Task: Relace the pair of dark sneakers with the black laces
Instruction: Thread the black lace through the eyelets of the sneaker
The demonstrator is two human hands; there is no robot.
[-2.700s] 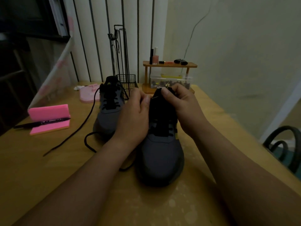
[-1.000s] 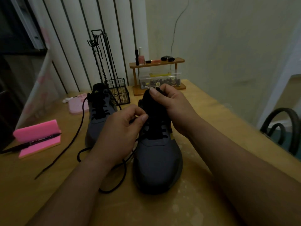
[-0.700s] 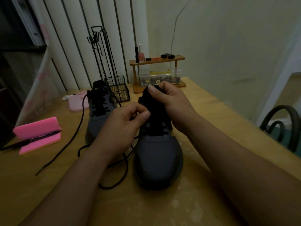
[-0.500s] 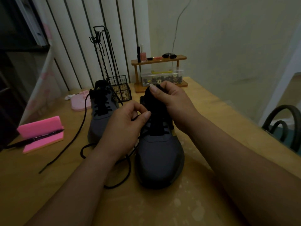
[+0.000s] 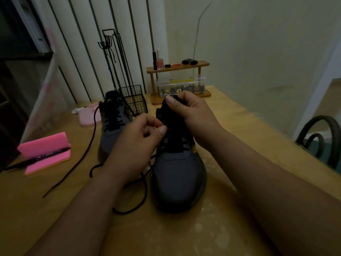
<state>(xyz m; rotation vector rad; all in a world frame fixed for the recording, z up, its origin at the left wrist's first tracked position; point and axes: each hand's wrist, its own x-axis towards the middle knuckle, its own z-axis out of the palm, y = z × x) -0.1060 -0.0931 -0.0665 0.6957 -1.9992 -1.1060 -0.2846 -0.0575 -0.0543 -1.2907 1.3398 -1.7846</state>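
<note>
Two dark grey sneakers stand on the wooden table (image 5: 239, 130), toes toward me. The nearer sneaker (image 5: 178, 174) is in the middle, and my right hand (image 5: 191, 111) grips its black tongue at the top. My left hand (image 5: 136, 143) pinches a black lace beside the eyelets on that shoe's left side. The slack of that black lace (image 5: 136, 198) loops on the table under my left wrist. The other sneaker (image 5: 112, 126) stands behind to the left, and its long lace (image 5: 81, 157) trails left across the table.
A pink foam block with a black pen (image 5: 44, 154) lies at the left. Behind the shoes are a pink dish (image 5: 88, 117), a black wire basket stand (image 5: 133, 102) and a small wooden shelf (image 5: 178, 69) over a clear box. A dark chair back (image 5: 321, 137) rises at the right edge.
My left hand came off the top of the shoe and moved down its left side, pinching the lace. The loop of slack on the table grew. My right hand stayed on the tongue.
</note>
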